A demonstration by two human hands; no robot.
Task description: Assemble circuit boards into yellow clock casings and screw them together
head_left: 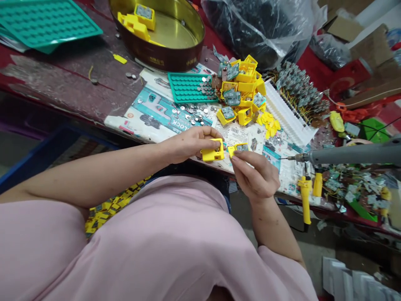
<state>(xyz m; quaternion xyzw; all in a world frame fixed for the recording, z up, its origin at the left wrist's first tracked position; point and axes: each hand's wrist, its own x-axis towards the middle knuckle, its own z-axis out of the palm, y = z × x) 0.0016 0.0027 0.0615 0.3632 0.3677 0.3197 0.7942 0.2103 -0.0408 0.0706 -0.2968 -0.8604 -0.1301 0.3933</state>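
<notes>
While hands [219,156] hold yellow housings [213,151], the tin [175,56] holds more.

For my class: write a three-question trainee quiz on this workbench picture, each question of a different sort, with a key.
1. True or false: the left hand holds a yellow plastic housing.
2. Multiple choice: the small teal tray lies A) inside the round metal tin, B) on the printed paper beside the heap of yellow parts, C) on the person's lap.
3. Fill in: the right hand pinches a small ____ piece close to the housing.

Key: 1 true; 2 B; 3 yellow.
</notes>
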